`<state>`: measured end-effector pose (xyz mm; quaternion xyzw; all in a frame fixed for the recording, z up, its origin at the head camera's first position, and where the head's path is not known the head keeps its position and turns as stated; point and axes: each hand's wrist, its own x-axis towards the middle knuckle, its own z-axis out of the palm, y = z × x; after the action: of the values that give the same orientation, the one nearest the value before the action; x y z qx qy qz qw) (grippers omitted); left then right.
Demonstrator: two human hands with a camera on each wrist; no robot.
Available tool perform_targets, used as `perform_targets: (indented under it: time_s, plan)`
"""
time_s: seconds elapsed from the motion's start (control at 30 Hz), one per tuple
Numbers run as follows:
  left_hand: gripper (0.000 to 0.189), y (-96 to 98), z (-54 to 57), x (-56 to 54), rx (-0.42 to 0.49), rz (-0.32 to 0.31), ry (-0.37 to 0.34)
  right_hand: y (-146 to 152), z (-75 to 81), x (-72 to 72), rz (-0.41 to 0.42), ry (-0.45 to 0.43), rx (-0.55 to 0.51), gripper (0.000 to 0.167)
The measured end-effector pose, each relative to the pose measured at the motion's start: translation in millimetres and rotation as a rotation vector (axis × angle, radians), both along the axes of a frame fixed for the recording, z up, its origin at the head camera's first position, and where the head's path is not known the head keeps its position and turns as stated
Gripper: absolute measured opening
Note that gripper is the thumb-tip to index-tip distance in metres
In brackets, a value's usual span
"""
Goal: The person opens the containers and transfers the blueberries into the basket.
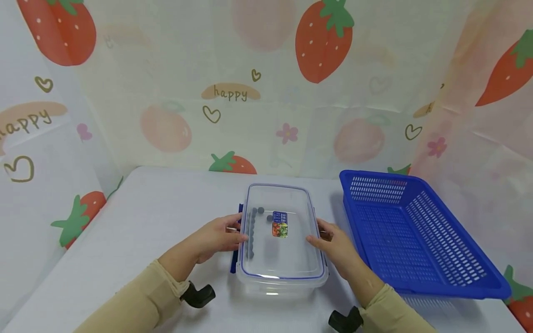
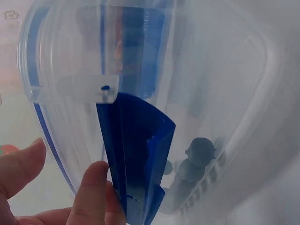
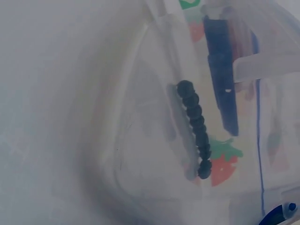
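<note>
"Surroundings, quick?"

"One blue basket (image 1: 412,245) right of the clear box (image 1: 287,286), its near wall just beside the right forearm. White table (image 1: 183,199) under both, strawberry-print cloth (image 1: 183,55) behind and at the sides."

"Where's the box?"

"Middle of the table, between the hands. Lid (image 1: 275,196) on top, one sticker (image 1: 280,224) showing."

"Anything in the way?"

"Left latch (image 2: 133,154) juts out from the box's side, right by the left fingers. Right hand blocks most of the right edge in the head view."

"Hands?"

"Two, both holding the box. Left hand (image 1: 218,238): thumb at the lid's edge, fingers along the side. Right hand (image 1: 337,245): thumb over the lid, fingers round the side."

"Counts?"

"One box, one basket, two black wrist mounts (image 1: 199,296). Dark balls (image 3: 194,111) inside: most in one row, a few apart; they overlap, can't tell the exact total."
</note>
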<state>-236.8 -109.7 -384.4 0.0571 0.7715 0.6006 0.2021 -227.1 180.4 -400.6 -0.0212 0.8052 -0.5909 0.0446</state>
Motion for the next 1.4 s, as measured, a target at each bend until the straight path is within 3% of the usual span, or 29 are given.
perform_targets:
  time_s: [0.2,0.53,0.83,1.13,1.4]
  plan:
    - [0.065,1.8,-1.0,-2.7,0.013,0.036,-0.032,2,2.0,1.6,-0.003,-0.035,-0.042,0.063]
    - [0.067,6.8,1.0,-4.6,0.0,0.047,-0.02,3,4.5,-0.5,-0.007,-0.013,-0.064,0.066]
    - [0.063,7.1,4.0,-7.2,-0.021,0.075,-0.043,2,5.6,0.4,-0.027,0.012,-0.107,0.059]
    - [0.063,9.4,7.8,-4.5,-0.072,0.117,-0.067,1,8.1,1.0,-0.041,0.039,-0.059,0.061]
    - [0.064,11.8,15.7,-2.1,-0.12,0.116,-0.028,0,17.5,3.9,-0.084,0.016,0.05,0.061]
